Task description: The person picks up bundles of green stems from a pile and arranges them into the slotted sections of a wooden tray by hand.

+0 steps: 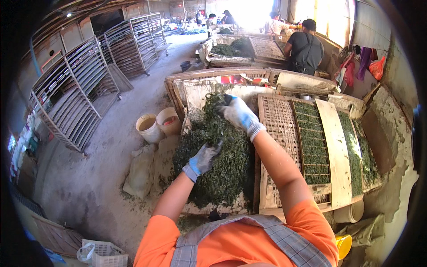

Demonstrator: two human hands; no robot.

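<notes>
A heap of dark green, stringy leaves lies in the wooden trough in front of me. My right hand, in a white and blue glove, grips a clump of the green leaves raised at the heap's far side. Nearer and to the left, my left hand, in a grey and blue glove, has its darkened fingers closed on leaves at the lower part of the clump. Some of its fingers are hidden in the green. Right of the heap lies a woven slatted panel, apart from both hands.
A frame of green leaves and a pale board lie to the right. Two buckets and a sack stand left of the trough. Tall racks line the left side. A person in dark clothing works at the trough beyond.
</notes>
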